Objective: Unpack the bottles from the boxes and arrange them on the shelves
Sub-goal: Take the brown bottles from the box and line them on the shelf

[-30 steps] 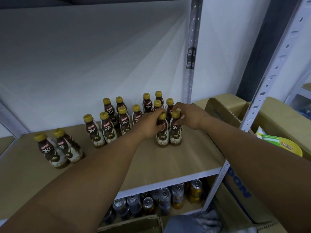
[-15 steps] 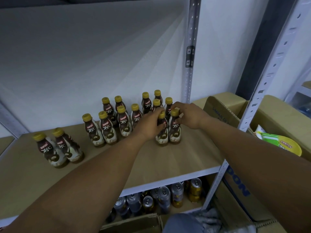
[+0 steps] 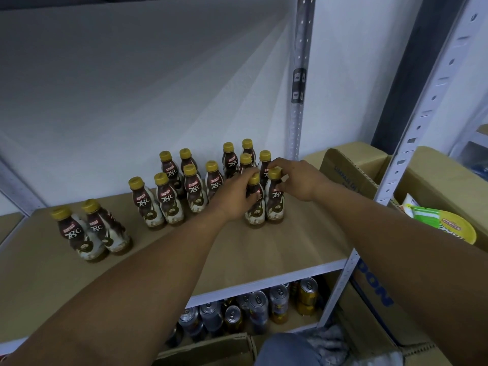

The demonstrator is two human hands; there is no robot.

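the left hand (image 3: 235,199) curls round the neck and shoulder of the left bottle (image 3: 255,215). the right hand (image 3: 298,180) pinches the cap of the right bottle (image 3: 275,204). both bottles stand upright on the shelf (image 3: 264,249), touching each other.

the main risk, as i judge it, is a knock-on fall. the cluster (image 3: 245,159) stands just behind both grips, and more bottles sit just left of the left hand. these bottles are tall and narrow, so a knuckle or wrist brushing one as a hand comes away could topple it into the others. the right grip is at the very top, so a push there would more likely tip that bottle than slide it. the two held bottles touch, so nudging one would shift the other. the front edge lies well toward the person from the grips, so a drop off the shelf looks unlikely.

the shelf is a flat, matte brown board with a white metal lip. a pair (image 3: 91,231) stands well left of the left hand; it looks tilted, perhaps only from the lens. a perforated post (image 3: 299,75) rises behind the right hand against a white wall (image 3: 132,88). right of that hand sit open boxes (image 3: 351,167). under the grips, cans (image 3: 264,305) crowd the level below.
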